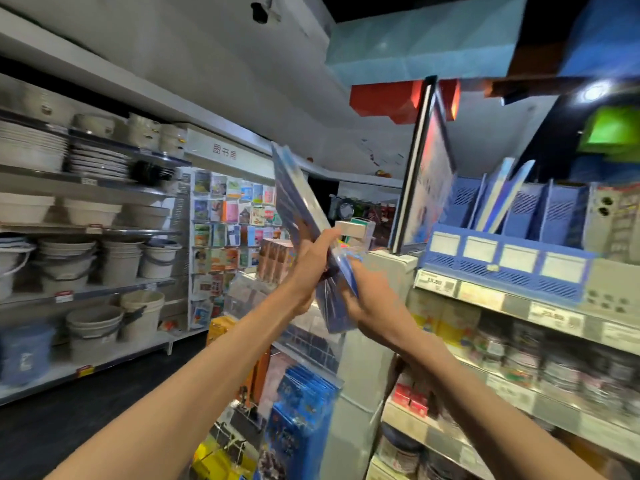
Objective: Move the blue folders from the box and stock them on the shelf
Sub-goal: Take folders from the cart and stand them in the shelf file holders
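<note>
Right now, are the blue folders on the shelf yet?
Some, maybe: two that look like folders lean in the blue rack on the shelf. The left hand and right hand grip a tilted stack of folders in the air, not shelved yet. The box is out of view, so what's left is unknown.

I see blue folders (299, 199) in glossy clear plastic wrap; file rack (502, 270) matt blue plastic; buckets (121, 261) smooth pale plastic.

Only one view: head cam looked fwd & slightly up from wearer's eye lvl, close to shelf (512, 301) at right, aisle (69, 431) running off left.
</note>
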Available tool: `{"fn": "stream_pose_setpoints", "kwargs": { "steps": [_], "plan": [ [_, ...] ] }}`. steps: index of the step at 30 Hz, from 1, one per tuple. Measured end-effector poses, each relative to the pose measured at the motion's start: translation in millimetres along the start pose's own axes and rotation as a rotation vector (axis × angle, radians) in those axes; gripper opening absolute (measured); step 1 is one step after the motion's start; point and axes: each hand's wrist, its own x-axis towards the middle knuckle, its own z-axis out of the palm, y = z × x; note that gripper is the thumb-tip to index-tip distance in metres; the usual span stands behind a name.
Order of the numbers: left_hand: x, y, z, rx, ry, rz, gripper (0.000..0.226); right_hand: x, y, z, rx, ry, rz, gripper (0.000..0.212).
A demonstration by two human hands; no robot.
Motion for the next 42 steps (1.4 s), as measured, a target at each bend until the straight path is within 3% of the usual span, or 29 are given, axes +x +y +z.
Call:
{"fn": "stream_pose_setpoints", "kwargs": {
  "steps": [2,6,8,11,15,19,22,25,29,33,38,42],
  "plan": [
    [-3.9,8.8,21.5,0.057,-0.076,0.035,0.081,-8.5,13.5,-29.2,0.02,0.064,0.011,0.021],
    [-8.8,22.5,61.7,0.081,0.023,0.118,0.055,-32.9,33.6,-92.7,0.145,0.191,0.118,0.011],
    [-10.7,28.0,81.1,0.143,0.142,0.169,0.06,-46.3,45.1,-125.6,0.214,0.231,0.145,0.014],
    [-12.6,35.2,107.8,0.238,0.256,0.158,0.066,-62.0,55.8,-170.3,0.341,0.246,0.172,0.035],
    [-21.4,54.5,150.8,0.242,0.323,0.036,0.111,-95.4,69.2,-229.0,0.557,0.225,0.149,0.041],
    [-27.0,74.4,191.3,0.113,0.191,-0.01,0.063,-125.6,85.9,-272.1,0.714,0.205,0.128,0.032],
    [-27.4,77.1,225.7,0.026,0.134,0.032,0.052,-137.7,106.4,-303.7,0.76,0.195,0.182,0.031],
    [-26.0,71.0,253.8,-0.043,0.107,0.053,0.035,-140.7,120.7,-332.8,0.803,0.204,0.29,0.044],
    [-25.5,58.4,287.3,0.064,0.086,0.102,0.023,-136.9,128.1,-360.2,0.735,0.151,0.385,0.054],
    [-4.9,44.8,311.3,0.198,0.045,0.115,0.046,-124.3,141.4,-364.4,0.701,0.484,0.409,0.027],
    [43.9,32.0,332.5,0.367,-0.081,0.205,0.065,-100.8,165.1,-365.5,0.544,0.677,0.367,0.012],
    [80.9,20.6,337.1,0.463,-0.058,0.308,0.049,-77.0,179.8,-365.6,0.173,0.858,0.311,0.011]
  ]
}}
